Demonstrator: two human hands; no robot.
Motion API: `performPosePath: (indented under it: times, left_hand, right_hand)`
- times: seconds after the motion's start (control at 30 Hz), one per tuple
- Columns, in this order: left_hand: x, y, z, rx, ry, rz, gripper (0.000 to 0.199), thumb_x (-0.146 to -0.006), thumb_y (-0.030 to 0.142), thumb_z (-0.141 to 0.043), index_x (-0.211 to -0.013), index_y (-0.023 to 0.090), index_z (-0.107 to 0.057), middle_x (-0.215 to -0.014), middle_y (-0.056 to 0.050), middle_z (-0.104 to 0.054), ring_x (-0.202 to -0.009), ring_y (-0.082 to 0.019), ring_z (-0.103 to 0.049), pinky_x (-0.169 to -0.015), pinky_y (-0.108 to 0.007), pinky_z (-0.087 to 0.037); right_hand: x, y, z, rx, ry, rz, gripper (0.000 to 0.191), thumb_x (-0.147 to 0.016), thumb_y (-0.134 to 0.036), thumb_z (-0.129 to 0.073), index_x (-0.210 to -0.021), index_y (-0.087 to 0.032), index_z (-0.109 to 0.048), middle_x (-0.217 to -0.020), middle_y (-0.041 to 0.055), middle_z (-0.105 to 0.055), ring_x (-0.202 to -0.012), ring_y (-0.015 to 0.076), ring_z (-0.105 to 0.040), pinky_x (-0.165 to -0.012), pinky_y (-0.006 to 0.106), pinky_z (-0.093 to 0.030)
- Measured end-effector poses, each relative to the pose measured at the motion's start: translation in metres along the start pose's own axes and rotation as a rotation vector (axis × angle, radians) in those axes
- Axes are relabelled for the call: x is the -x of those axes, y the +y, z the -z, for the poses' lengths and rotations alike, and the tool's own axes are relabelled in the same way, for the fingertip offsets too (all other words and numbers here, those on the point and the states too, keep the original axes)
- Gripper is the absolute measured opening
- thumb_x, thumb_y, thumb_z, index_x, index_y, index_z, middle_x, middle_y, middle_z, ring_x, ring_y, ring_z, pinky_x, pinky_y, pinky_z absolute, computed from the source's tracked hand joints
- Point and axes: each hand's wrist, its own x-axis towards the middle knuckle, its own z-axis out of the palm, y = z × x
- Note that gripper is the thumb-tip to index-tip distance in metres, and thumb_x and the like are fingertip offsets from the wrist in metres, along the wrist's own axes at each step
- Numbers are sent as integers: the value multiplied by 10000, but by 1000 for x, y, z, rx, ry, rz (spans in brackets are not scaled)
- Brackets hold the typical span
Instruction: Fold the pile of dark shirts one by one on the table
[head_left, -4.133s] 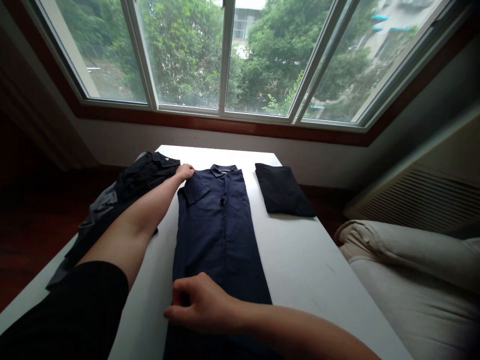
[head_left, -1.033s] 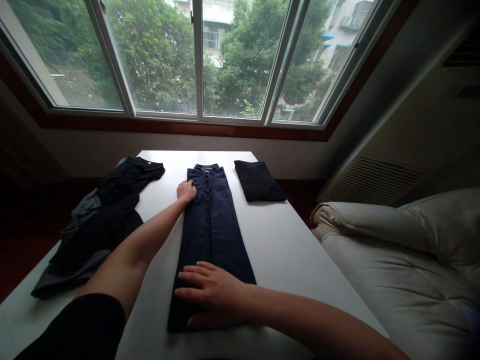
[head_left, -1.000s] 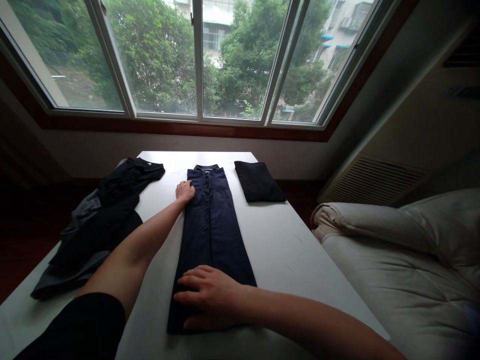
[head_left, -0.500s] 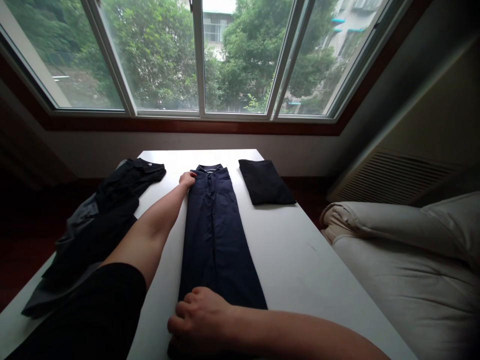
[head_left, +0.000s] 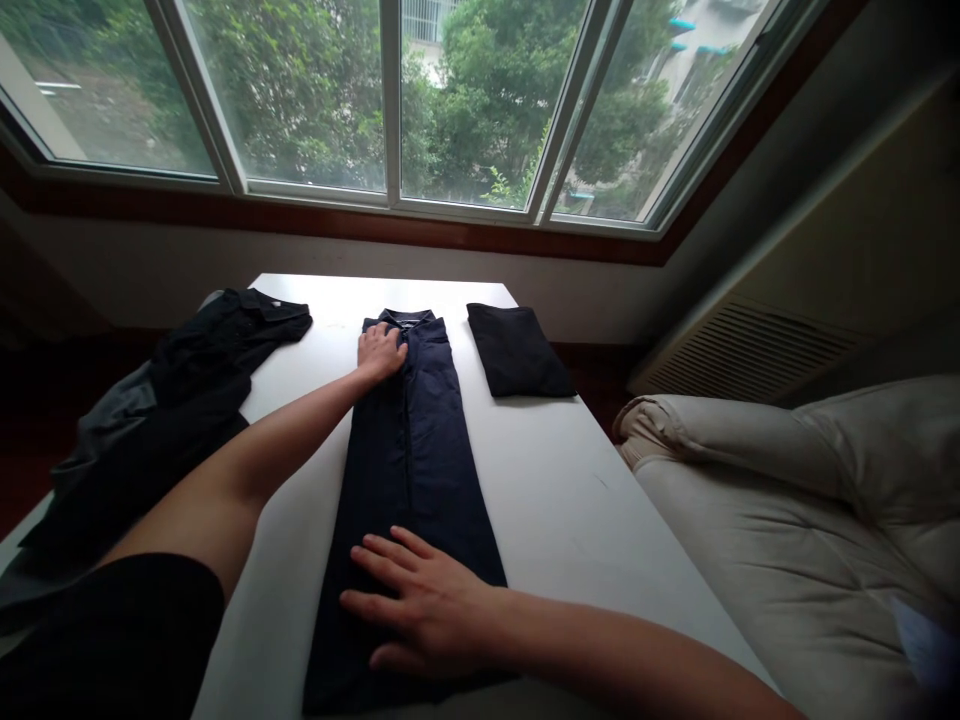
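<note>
A pair of dark navy trousers lies lengthwise on the white table, its waistband at the far end. Near that waistband my left hand rests flat on the cloth, fingers stretched out. My right hand lies spread over the legs at the near end, palm down, and covers part of them. Neither hand grips anything.
On the table's right sits a folded black garment. A loose pile of black and grey clothes lies along the left side. A beige sofa stands to the right, and windows are beyond.
My left hand has moved from the trousers' left edge onto their top near the waistband. My right hand has uncurled and now lies spread on the legs. The camera view has tilted slightly.
</note>
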Motion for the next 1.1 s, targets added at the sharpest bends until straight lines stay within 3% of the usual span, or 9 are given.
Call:
performPosePath:
  times: [0.13, 0.27, 0.37, 0.47, 0.6, 0.73, 0.83, 0.97, 1.1]
  left_hand:
    - [40, 16, -10, 57, -179, -131, 703, -1023, 642, -424, -1560, 193, -491, -1662, -158, -377, -1545, -379, -279, -1263, -553, -171]
    - [51, 19, -18, 50, -279, -145, 740, -1028, 657, -397, -1625, 221, -410, -1693, -145, -332, -1576, -378, -237, -1273, -578, -133]
    - [47, 21, -15, 20, -280, -141, 669, -1045, 561, -427, -1625, 227, -415, -1694, -140, -332, -1572, -377, -252, -1267, -595, -146]
    - [51, 23, -9, 17, -185, -185, 607, -1063, 492, -429, -1598, 206, -455, -1674, -141, -371, -1556, -355, -286, -1270, -571, -174]
    - [77, 21, 7, 53, -119, -291, 542, -1079, 453, -421, -1548, 200, -515, -1635, -131, -434, -1515, -318, -359, -1268, -512, -233]
    - [108, 10, 24, 51, -183, -436, 545, -1059, 433, -479, -1562, 224, -507, -1657, -107, -403, -1536, -302, -335, -1277, -487, -240]
    - [124, 0, 34, 40, -264, -538, 516, -1060, 411, -486, -1562, 296, -520, -1703, -53, -331, -1567, -309, -281, -1280, -509, -233]
    - [128, -11, 40, 48, -357, -659, 532, -1044, 199, -428, -1531, 370, -557, -1699, 12, -345, -1583, -286, -262, -1283, -506, -237]
    - [123, -19, 40, 88, -355, -672, 611, -989, 99, -434, -1533, 347, -557, -1689, 17, -362, -1580, -251, -283, -1288, -466, -254]
  right_hand:
    - [15, -2, 0, -46, -23, -25, 666, -1076, -587, -481, -1630, -231, -379, -1722, 137, -187, -1611, 285, -128, -1311, 505, -144]
    - [27, -7, -5, -40, -57, -18, 735, -1050, -579, -547, -1651, -213, -336, -1716, 162, -167, -1613, 284, -115, -1313, 523, -121]
    - [31, -19, -12, -24, -66, 41, 790, -1017, -531, -625, -1651, -166, -327, -1703, 195, -178, -1611, 294, -119, -1308, 553, -110]
    - [30, -24, -14, -42, -61, 144, 724, -1021, -492, -635, -1619, -161, -394, -1690, 186, -242, -1603, 272, -174, -1312, 513, -147]
    - [26, 3, -5, -38, 26, 77, 663, -1071, -497, -551, -1624, -168, -391, -1696, 164, -250, -1606, 248, -168, -1316, 492, -152]
    - [27, 30, -1, 36, 40, -82, 720, -1070, -547, -524, -1642, -145, -354, -1708, 191, -187, -1613, 290, -114, -1312, 540, -111]
    - [28, 24, -8, 39, -6, 19, 709, -1048, -574, -559, -1622, -187, -406, -1698, 172, -244, -1603, 287, -176, -1308, 543, -126]
    - [5, 23, -10, 50, -36, 267, 506, -1091, -498, -516, -1520, -233, -551, -1638, 94, -412, -1562, 209, -309, -1308, 440, -201]
    - [-26, 75, 4, 128, 47, 101, 530, -1113, -454, -470, -1552, -159, -508, -1651, 132, -378, -1571, 233, -286, -1300, 447, -229]
